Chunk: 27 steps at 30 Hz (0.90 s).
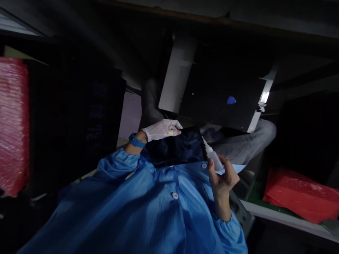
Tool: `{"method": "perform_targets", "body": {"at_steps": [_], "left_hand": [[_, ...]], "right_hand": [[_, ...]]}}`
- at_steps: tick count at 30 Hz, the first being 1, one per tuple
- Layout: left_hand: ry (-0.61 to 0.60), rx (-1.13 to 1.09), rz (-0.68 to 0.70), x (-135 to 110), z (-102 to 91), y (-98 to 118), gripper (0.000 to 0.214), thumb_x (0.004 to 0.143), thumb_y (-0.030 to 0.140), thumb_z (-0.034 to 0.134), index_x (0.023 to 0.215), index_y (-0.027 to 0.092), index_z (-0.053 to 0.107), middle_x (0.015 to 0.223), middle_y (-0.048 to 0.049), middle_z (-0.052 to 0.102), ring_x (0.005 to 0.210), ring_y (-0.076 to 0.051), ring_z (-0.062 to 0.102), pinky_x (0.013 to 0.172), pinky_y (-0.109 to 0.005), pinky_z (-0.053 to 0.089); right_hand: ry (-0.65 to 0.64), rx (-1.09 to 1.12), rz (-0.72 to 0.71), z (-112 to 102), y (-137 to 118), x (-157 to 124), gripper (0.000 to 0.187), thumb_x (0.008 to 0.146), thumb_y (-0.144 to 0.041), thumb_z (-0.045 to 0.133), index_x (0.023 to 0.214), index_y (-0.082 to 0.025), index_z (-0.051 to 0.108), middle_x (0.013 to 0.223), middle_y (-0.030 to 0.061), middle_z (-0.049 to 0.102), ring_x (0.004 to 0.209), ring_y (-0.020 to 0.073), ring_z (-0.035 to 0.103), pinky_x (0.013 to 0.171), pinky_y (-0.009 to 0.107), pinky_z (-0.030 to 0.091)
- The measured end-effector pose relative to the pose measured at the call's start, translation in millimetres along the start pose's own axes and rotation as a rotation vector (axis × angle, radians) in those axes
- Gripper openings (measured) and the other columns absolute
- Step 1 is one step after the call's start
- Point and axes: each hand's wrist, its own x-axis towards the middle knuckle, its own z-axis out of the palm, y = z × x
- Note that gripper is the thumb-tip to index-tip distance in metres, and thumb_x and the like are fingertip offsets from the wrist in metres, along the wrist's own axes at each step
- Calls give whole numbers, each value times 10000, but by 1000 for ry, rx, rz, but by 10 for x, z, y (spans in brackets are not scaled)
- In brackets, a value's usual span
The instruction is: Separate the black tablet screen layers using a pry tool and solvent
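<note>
My left hand [162, 129], in a whitish glove with fingertips showing, is closed on the far edge of a dark, glossy flat panel [177, 146] that lies over my lap. A blue band [136, 140] circles that wrist. Bare and closed, my right hand [224, 176] pinches a small translucent squeeze bottle [215, 159] with a tapered nozzle. The nozzle points up and left, its tip close beside the panel's right edge; I cannot tell whether it touches. The panel's exact kind does not show.
Ahead of my knees is a dark flat surface with a pale side [177, 76], and a blue rounded-triangle pick [231, 100] lies on it. Red bubble wrap [13, 123] stands at the far left. Red plastic bags [302, 195] rest on a green shelf at the right.
</note>
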Motion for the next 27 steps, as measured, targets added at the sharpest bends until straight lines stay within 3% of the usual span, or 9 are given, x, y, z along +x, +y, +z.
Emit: {"method": "perform_targets", "body": {"at_steps": [4, 8, 19, 27], "left_hand": [[12, -9, -14, -8, 7, 19, 423, 789, 460, 875, 1066, 181, 716, 890, -8, 744, 988, -189, 733, 1043, -402, 580], [8, -25, -22, -35, 23, 58, 419, 769, 444, 869, 1054, 185, 702, 894, -8, 745, 1033, -200, 747, 1057, -397, 577], [59, 19, 12, -19, 18, 9, 406, 777, 468, 867, 1024, 192, 700, 889, -12, 740, 962, -186, 718, 1016, -394, 587], [70, 34, -1, -57, -19, -32, 526, 745, 572, 888, 1066, 190, 720, 994, -56, 768, 1092, -245, 746, 1112, -482, 584]], "right_hand": [[-5, -27, 16, -22, -4, -3, 220, 1152, -393, 688, 1020, -223, 728, 749, 0, 710, 583, 161, 658, 562, 265, 517], [5, -70, 7, -26, -3, -18, 302, 1168, -436, 669, 983, -204, 724, 744, -6, 708, 565, 143, 630, 559, 259, 482], [-38, -61, -41, -127, -5, -47, 204, 1145, -363, 712, 1017, -205, 727, 744, -25, 693, 572, 141, 596, 572, 276, 429], [-57, -90, -16, -176, -30, -111, 280, 1164, -414, 681, 974, -208, 697, 686, -49, 618, 534, 126, 550, 545, 272, 412]]}}
